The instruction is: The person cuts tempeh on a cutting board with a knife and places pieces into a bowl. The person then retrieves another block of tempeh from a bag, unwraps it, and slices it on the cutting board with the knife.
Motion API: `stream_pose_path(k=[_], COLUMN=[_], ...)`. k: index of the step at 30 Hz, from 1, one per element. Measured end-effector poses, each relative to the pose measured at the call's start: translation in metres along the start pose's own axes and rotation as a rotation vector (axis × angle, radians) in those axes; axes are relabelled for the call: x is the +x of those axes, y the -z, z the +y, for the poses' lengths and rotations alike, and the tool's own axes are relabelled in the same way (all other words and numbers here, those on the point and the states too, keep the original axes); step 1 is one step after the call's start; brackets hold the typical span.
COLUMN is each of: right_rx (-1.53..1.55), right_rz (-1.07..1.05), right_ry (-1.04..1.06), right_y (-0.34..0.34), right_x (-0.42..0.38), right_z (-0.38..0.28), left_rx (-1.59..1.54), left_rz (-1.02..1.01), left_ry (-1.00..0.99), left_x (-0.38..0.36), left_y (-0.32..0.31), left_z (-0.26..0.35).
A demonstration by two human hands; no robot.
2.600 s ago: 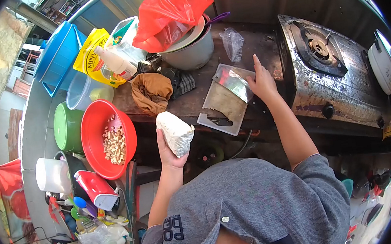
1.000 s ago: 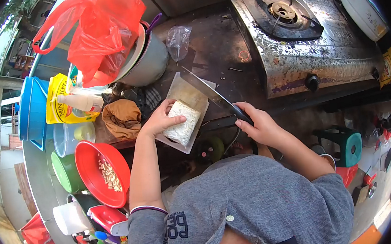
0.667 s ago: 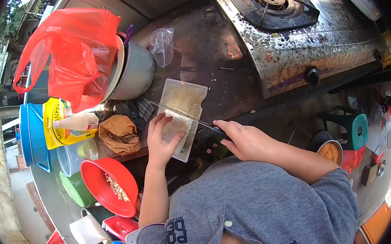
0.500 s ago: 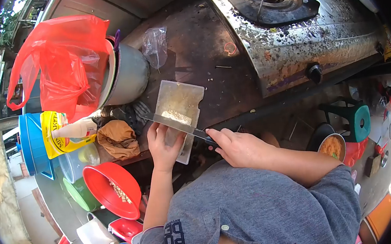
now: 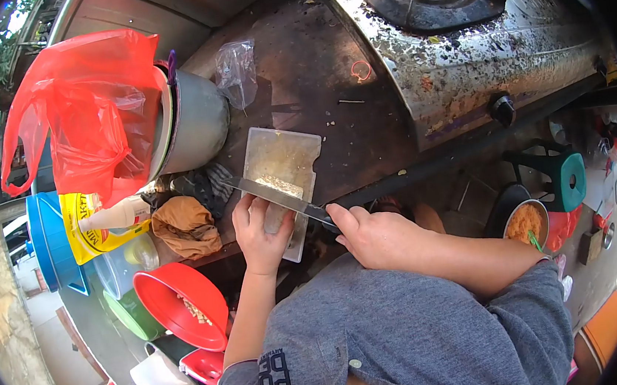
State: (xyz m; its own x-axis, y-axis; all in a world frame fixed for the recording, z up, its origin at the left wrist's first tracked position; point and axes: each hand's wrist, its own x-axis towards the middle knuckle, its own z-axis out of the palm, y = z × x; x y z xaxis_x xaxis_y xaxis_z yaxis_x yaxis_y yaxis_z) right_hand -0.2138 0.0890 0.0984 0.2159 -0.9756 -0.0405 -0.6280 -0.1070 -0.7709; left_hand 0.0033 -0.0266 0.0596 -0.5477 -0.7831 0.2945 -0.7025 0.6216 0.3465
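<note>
My right hand (image 5: 372, 232) is wrapped round the dark handle of a long knife (image 5: 283, 198). The blade lies slantwise across a worn, pale cutting board (image 5: 286, 148), just beyond the fingertips of my left hand (image 5: 259, 236). On the board, the left fingers and thumb are bent around a pale block (image 5: 274, 216), partly hidden by the hand and blade. Along the far side of the blade lie pale, finely cut food bits (image 5: 279, 186).
Left of the board are a brown cloth (image 5: 185, 226), a yellow pouch (image 5: 85, 227) and a red bowl (image 5: 173, 291) holding cut pieces. A metal pot (image 5: 201, 121) and red plastic bag (image 5: 86, 117) stand behind. A gas stove (image 5: 452, 60) is at right.
The view has shifted slightly, moving the surroundings a little. Both hands, the knife and the board keep nearly the same arrangement; the blade still lies across the board.
</note>
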Motion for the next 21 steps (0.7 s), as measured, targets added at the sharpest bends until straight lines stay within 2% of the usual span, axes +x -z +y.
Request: stream_pose_path(k=[8,21], right_rx=[0.021,0.041], right_rz=[-0.138,-0.21], right_ry=[-0.101,-0.133], right_y=[0.009,0.011], right_x=[0.008,0.017], right_z=[-0.004,-0.004], left_rx=[0.017,0.025], left_rz=[-0.006,0.005], left_ry=[0.0,-0.004], left_x=[0.003,0.002], left_y=[0.001,-0.001], left_z=[0.003,0.003])
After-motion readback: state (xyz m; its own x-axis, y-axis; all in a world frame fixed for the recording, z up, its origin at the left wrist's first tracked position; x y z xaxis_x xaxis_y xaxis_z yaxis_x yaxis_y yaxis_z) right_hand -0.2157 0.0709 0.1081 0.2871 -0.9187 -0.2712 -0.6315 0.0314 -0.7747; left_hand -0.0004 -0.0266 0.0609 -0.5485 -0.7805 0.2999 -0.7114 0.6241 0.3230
